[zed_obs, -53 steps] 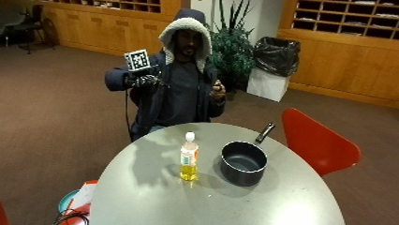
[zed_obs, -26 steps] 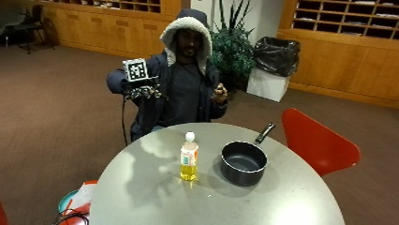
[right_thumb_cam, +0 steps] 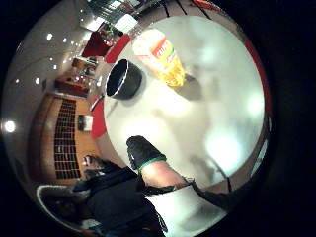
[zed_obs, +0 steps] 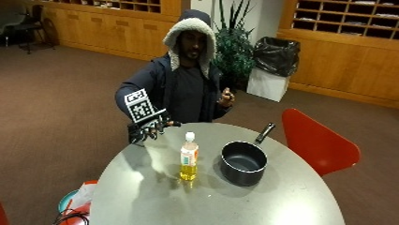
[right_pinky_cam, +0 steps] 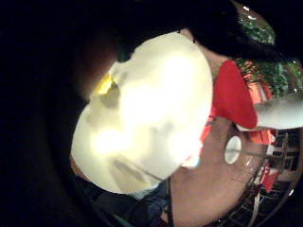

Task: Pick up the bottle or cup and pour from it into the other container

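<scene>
In the outside view a clear bottle (zed_obs: 189,162) with a white cap and yellow liquid stands upright near the middle of the round grey table (zed_obs: 150,197). A black pot (zed_obs: 243,163) sits just right of it, with its handle (zed_obs: 265,133) pointing to the far side. My gloved right hand (zed_obs: 148,130) hovers over the table's far left edge, left of the bottle and apart from it. Its fingers are spread and hold nothing. The thumb side palm view shows the bottle (right_thumb_cam: 161,56) and the pot (right_thumb_cam: 123,79) side by side on the table (right_thumb_cam: 207,128). In the little finger side palm view the bottle (right_pinky_cam: 105,85) shows only as a yellow spot.
A red chair (zed_obs: 318,143) stands at the table's right side. A bin with a black bag (zed_obs: 272,68) and a plant (zed_obs: 233,51) are behind the person. Red and teal items (zed_obs: 76,206) lie low beside the table's left edge. The bare left hand (zed_obs: 225,98) is raised at the chest.
My gloved hand has come down from shoulder height to just above the table's far left edge, closer to the bottle. The bottle and the pot have not moved.
</scene>
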{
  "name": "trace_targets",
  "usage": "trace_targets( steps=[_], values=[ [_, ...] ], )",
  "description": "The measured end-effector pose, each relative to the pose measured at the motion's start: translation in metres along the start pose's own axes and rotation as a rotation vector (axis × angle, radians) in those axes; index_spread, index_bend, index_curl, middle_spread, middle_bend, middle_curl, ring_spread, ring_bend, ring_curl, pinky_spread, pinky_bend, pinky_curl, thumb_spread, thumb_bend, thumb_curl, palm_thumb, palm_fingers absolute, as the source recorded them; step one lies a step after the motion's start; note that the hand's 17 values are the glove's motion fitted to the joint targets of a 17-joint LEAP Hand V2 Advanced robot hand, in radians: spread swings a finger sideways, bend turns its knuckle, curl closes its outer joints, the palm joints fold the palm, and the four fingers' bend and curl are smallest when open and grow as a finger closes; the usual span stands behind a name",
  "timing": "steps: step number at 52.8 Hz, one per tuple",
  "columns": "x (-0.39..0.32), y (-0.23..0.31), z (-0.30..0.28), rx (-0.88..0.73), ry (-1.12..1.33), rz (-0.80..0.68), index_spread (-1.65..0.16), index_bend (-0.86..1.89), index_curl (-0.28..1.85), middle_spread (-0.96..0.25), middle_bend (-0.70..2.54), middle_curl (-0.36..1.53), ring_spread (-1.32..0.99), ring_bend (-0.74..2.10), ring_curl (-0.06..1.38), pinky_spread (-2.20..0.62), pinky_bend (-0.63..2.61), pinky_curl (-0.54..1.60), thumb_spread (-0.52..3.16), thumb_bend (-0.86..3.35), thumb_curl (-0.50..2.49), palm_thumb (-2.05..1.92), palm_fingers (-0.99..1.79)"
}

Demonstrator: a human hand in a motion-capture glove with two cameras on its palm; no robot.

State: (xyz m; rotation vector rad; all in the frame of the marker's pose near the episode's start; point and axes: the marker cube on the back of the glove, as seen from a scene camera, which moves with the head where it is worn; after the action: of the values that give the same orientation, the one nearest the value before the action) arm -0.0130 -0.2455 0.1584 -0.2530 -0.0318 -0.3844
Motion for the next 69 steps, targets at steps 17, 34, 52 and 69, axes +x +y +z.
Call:
trace_targets(
  steps=[17,34,52,69],
  values=[
    [-0.026,-0.075,0.071,0.004,-0.356,-0.013,-0.33,0.10,0.22,0.14,0.18,0.30,0.25,0.19,0.11,0.40,0.53,0.37,0.80,-0.03,0.36,0.30,-0.08],
    [-0.051,-0.111,0.117,0.211,-0.899,-0.094,-0.28,0.08,0.16,0.07,0.28,0.33,0.18,0.56,0.25,0.37,0.60,0.37,0.74,0.02,0.41,0.62,0.46],
    [-0.060,-0.115,0.112,0.220,-0.992,-0.090,-0.29,0.13,0.27,-0.20,0.40,0.40,-0.12,0.61,0.34,0.17,0.38,0.34,0.61,0.02,0.48,1.00,1.11],
    [-0.109,-0.096,0.025,0.213,-0.532,-0.211,-0.28,0.11,0.28,-0.23,0.38,0.41,-0.16,0.57,0.36,0.11,0.35,0.35,0.60,-0.03,0.49,1.03,1.12]
  ],
)
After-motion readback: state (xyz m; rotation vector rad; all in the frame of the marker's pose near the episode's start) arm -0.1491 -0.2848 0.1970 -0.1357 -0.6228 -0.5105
